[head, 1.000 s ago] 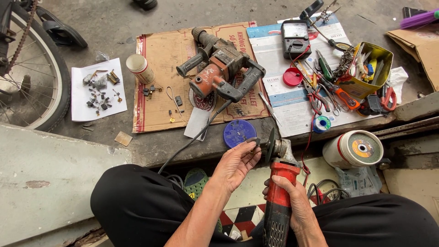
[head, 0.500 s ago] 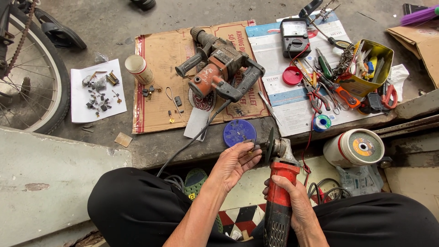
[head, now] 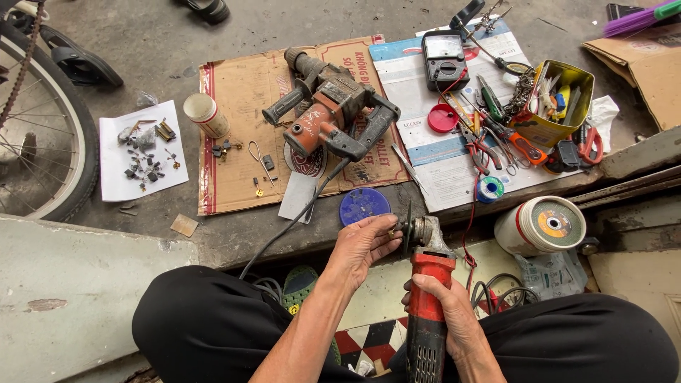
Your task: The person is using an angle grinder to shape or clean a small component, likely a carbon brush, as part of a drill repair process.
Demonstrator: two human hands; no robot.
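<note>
The left hand (head: 365, 245) is staying at the angle grinder (head: 425, 284)'s spindle — fingertips pinching a small nut against the thin disc (head: 408, 225). The right hand (head: 447, 312) is still wrapping the red body; little is shifting, so the fitting work is continuing.

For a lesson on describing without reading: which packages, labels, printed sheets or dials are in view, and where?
Cardboard sheet: flat, brown with red print, under the rotary hammer.
Printed sheet: white and blue, right of it.
Multimeter: black, pale dial, upper centre.
Yellow tin: boxy, holding tools, right.
Disc stack: white wrap, orange-centred label, lower right.
</note>
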